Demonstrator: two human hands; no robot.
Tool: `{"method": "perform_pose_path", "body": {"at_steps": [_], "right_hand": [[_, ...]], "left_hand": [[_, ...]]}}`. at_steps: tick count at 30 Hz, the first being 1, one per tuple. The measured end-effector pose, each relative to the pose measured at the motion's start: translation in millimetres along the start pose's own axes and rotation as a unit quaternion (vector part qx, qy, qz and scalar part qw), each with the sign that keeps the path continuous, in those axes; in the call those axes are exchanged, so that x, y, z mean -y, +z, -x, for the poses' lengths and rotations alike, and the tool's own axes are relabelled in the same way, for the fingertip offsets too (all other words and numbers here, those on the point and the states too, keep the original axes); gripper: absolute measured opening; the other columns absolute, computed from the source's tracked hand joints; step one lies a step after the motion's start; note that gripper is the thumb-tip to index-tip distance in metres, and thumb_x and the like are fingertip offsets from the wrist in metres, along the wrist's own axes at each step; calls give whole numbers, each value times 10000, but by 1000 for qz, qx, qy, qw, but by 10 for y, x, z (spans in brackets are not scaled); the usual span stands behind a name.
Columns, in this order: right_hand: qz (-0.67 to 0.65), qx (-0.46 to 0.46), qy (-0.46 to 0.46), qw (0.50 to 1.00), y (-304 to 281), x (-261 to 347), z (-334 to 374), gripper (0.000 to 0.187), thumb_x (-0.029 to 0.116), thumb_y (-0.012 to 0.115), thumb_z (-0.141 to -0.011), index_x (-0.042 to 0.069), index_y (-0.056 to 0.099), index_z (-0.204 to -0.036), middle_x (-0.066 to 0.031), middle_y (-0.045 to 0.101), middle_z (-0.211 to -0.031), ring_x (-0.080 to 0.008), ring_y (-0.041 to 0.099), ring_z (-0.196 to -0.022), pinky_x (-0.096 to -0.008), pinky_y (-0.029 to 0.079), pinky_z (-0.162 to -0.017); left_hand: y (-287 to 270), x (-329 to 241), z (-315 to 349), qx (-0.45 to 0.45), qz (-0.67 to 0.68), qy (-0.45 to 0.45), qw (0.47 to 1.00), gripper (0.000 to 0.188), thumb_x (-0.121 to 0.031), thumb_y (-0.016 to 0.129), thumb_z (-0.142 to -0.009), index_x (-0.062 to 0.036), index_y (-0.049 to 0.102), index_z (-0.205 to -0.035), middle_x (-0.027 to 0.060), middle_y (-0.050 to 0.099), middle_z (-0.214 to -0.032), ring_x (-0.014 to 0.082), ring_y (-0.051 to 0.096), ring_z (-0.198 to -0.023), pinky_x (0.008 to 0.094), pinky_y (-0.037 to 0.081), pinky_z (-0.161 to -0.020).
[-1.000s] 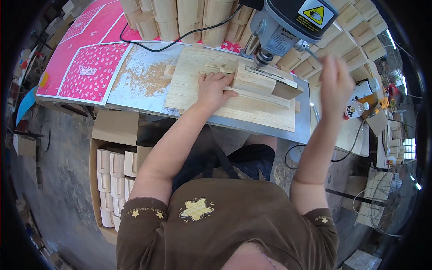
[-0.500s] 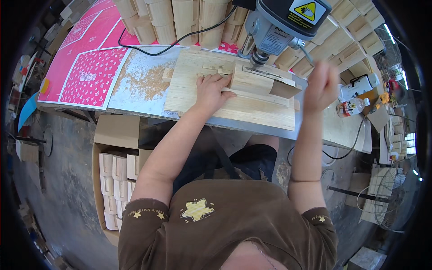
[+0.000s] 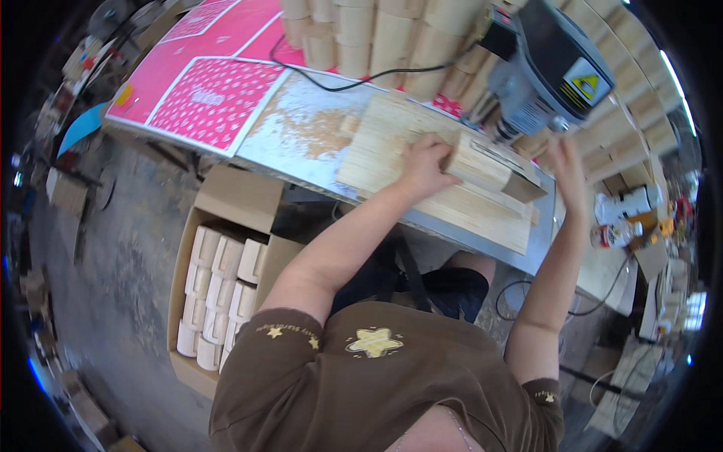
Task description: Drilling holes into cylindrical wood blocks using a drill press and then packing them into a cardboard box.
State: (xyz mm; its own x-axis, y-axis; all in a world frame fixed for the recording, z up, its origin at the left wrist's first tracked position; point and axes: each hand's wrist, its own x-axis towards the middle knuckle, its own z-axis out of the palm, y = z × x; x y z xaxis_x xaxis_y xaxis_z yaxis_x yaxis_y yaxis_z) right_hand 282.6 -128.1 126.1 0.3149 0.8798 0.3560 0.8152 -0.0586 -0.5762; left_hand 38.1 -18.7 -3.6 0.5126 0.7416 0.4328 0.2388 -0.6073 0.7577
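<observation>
A drill press [image 3: 546, 71] with a dark cover stands over the bench, its chuck above a pale, rounded wooden block [image 3: 482, 167]. That block lies on a flat wooden board [image 3: 376, 154], and a long slot-like line runs along its top. My left hand [image 3: 428, 169] grips the block's left end, thumb on the near side. My right hand [image 3: 566, 162], slightly blurred, is closed around the press's feed lever at the right of the machine; the lever's grip is hidden inside it. Whether the bit touches the wood I cannot make out.
Stacked wooden pieces [image 3: 392, 38] line the back of the bench. A black cable [image 3: 331, 87] crosses pink sheeting [image 3: 218, 98] and sawdust [image 3: 320, 128]. An open cardboard box [image 3: 184, 301] with several slotted wooden pieces stands at lower left. Bottles [image 3: 614, 235] stand at right.
The whole view has shifted and tilted, moving the bench and press rightward in the picture. My left hand stays at the block's end; my right hand is lower relative to the press.
</observation>
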Motion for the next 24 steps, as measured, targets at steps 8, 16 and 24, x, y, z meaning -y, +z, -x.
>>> {"method": "perform_pose_path", "body": {"at_steps": [8, 16, 24], "right_hand": [[-5, 35, 13, 999, 462, -22, 850, 262, 81, 673, -759, 5, 587, -995, -134, 601, -926, -267, 564, -864, -334, 438, -778], [1, 16, 26, 1000, 400, 35, 1010, 265, 43, 673, -743, 13, 596, -995, -101, 597, -907, -264, 539, -902, -334, 419, -798], [113, -93, -102, 984, 353, 267, 1198, 324, 43, 609, -821, 22, 559, -1140, -146, 527, -1168, -283, 484, -1100, -358, 365, -943]], "left_hand": [[-875, 71, 222, 31, 134, 70, 988, 474, -108, 842, -473, -22, 581, -859, 137, 427, -1170, 283, 459, -1081, 388, 401, -919], [-2845, 438, 153, -52, -131, -100, 985, 437, -115, 812, -526, 3, 605, -892, 152, 383, -1298, 309, 463, -1141, 379, 420, -963], [-3919, 1487, -341, -167, -394, -251, 868, 482, -130, 775, -598, -26, 621, -1043, 155, 422, -1247, 317, 544, -1054, 384, 491, -875]]}}
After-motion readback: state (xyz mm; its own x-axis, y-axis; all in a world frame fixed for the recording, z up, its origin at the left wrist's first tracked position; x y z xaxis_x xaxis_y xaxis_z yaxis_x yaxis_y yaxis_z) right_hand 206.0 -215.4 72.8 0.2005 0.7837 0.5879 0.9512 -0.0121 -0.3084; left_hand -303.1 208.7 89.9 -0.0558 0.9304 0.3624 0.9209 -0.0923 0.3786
